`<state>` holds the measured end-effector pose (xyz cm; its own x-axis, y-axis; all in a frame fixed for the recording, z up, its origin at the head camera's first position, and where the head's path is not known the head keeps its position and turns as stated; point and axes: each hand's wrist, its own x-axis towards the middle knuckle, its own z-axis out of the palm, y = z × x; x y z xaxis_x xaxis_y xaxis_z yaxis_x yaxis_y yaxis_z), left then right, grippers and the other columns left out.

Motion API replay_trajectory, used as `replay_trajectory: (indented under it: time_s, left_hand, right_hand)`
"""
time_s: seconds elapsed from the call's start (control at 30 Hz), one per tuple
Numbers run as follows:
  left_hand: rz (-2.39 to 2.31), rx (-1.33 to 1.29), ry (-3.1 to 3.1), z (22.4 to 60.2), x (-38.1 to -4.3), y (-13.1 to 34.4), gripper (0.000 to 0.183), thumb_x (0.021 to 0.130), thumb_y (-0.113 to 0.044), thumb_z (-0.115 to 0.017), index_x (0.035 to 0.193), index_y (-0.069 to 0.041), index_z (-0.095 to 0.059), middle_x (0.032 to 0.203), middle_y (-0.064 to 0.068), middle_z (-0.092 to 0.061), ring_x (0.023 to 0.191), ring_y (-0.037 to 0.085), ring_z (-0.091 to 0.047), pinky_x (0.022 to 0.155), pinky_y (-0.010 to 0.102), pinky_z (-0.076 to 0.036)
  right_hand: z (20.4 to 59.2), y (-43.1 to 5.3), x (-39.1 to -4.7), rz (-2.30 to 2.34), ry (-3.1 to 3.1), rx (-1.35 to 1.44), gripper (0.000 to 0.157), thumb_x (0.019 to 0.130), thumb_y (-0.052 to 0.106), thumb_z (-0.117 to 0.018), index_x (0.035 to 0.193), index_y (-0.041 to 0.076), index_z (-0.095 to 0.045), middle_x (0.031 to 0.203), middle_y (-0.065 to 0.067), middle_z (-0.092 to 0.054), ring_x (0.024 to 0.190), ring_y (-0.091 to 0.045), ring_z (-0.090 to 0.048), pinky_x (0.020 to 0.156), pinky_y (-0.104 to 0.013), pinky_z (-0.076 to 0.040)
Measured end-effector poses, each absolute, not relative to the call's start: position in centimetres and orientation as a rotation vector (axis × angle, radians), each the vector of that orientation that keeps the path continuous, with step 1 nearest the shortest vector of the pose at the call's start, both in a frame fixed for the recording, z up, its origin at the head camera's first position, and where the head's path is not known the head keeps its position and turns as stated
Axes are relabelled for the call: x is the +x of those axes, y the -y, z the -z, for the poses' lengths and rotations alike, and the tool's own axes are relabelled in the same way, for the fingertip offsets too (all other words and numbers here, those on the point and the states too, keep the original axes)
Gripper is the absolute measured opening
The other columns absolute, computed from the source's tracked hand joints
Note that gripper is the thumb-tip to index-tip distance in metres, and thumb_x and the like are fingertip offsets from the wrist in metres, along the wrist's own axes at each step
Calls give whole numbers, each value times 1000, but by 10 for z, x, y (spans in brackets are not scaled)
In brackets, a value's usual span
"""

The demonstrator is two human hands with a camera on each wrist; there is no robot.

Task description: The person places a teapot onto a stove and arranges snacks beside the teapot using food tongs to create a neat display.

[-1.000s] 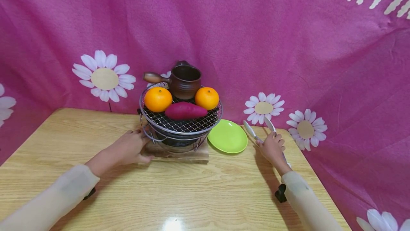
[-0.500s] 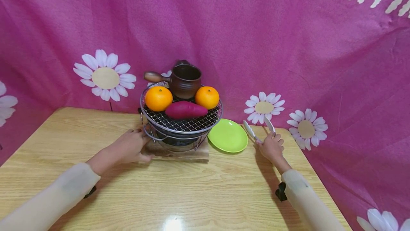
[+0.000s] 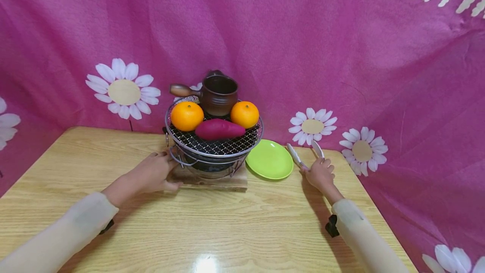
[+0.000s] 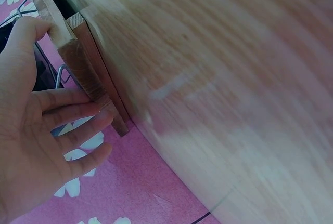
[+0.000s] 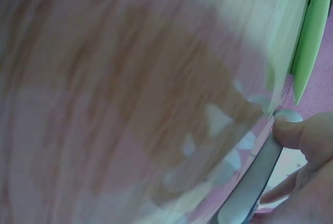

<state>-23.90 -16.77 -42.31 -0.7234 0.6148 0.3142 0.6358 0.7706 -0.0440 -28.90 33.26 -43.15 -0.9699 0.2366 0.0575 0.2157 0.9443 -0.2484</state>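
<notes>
My left hand [image 3: 149, 175] reaches to the left end of a wooden board [image 3: 216, 186] under a round tabletop grill [image 3: 227, 148]. In the left wrist view the fingers, nearly straight, touch the end of the board [image 4: 86, 73], and the thumb lies along its side. At the right, my right hand [image 3: 321, 176] holds metal tongs [image 3: 297, 157] lying on the table with their arms spread toward the back. Its thumb presses on the tongs [image 5: 255, 180] in the right wrist view; the other fingers are on the far side, partly hidden.
On the grill mesh sit two oranges, one left [image 3: 187, 116] and one right [image 3: 245, 115], a purple sweet potato [image 3: 219, 130] and a brown pot [image 3: 219, 101] with a side handle. A green plate [image 3: 270, 160] lies between grill and tongs. Pink curtain [image 3: 265, 46] hangs behind.
Both hands stay in place, and the grill, food and plate have not moved. The tongs' tips appear very slightly lower in the view.
</notes>
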Motion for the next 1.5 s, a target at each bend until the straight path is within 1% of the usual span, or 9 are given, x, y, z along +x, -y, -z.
replay_trajectory:
  time_s: [0.27, 0.67, 0.97, 1.1, 1.5]
  left_hand:
    - [102, -956, 2650, 425, -240, 168, 77, 81, -51, -75, 137, -1, -61, 143, 26, -57, 118, 43, -64, 82, 55, -56]
    - [104, -958, 2646, 423, -239, 168, 76, 81, -51, -74, 136, -1, -62, 143, 26, -57, 119, 44, -63, 82, 55, -56]
    - [98, -960, 2642, 421, -238, 166, 77, 80, -52, -75, 135, 0, -62, 138, 25, -60, 114, 44, -64, 84, 56, -55]
    - [96, -964, 2646, 421, -236, 166, 76, 79, -53, -75, 134, -1, -63, 136, 23, -62, 111, 43, -65, 83, 56, -55]
    - [130, -960, 2660, 424, -239, 168, 74, 81, -50, -75, 135, -2, -63, 140, 23, -60, 114, 44, -64, 85, 57, -55]
  right_hand:
    - [433, -333, -290, -373, 3021, -351, 82, 97, 37, -64, 134, -27, -29, 123, -45, -35, 116, -61, -40, 92, -70, -45]
    - [435, -334, -287, -351, 3018, -315, 74, 98, 36, -63, 129, -24, -33, 119, -44, -37, 112, -60, -43, 88, -69, -47]
    - [437, -336, -288, -323, 3029, -310, 76, 99, 38, -61, 134, -23, -31, 117, -43, -40, 111, -58, -45, 87, -66, -48]
    - [438, -337, -289, -289, 3075, -316, 76, 100, 41, -59, 132, -23, -33, 116, -42, -41, 109, -57, -46, 87, -65, -48]
    - [422, -337, -290, -252, 3184, -354, 76, 99, 44, -59, 128, -23, -36, 117, -44, -44, 111, -56, -48, 89, -62, -48]
